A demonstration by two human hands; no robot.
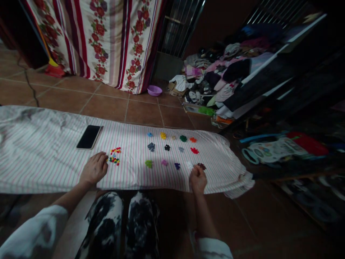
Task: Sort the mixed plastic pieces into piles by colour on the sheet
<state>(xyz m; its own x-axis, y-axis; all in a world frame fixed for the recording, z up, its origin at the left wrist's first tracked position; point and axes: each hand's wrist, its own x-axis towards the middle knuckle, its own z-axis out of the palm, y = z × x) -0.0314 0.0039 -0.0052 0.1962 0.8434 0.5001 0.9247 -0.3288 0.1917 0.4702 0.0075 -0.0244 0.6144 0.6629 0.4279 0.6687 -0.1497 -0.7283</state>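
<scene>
- Left hand [94,168], one: I am reaching it forward from the near left, back upward, fingers bending down at the left edge of the mixed pieces [114,157]; how far the fingertips are parting, and whether they are gripping a piece, I cannot tell.
- Right hand [198,179], one: I am extending it from the near right, fingertips drawing together beside the white pile [189,165] and the brown pile [201,166]; whether they are pinching anything, I cannot tell.
- Single-colour piles, fourteen, all lying right of the mixed pieces.
- Far row, five: light blue [150,135], yellow [163,135], beige [173,137], dark green [183,138], orange [193,139].
- Middle row, four: dark grey [151,146], black [167,148], pale grey [181,149], red [194,150].
- Near row, five: lime green [148,163], pink [164,162], navy [177,166], then the white and the brown.
- Mixed pieces, two loose clusters, far and near: showing red, yellow, green, blue and white; small, their exact shape too small to tell.
- Phone [89,137], one: flat, rectangular, dark-screened, lying beyond my left hand.
- Cloth [129,176], one: striped, pale, wrinkling at the left, bearing all the above.
- Basin [154,90], one: purple, round, sitting on the tiled floor [144,111] beyond the cloth.
</scene>
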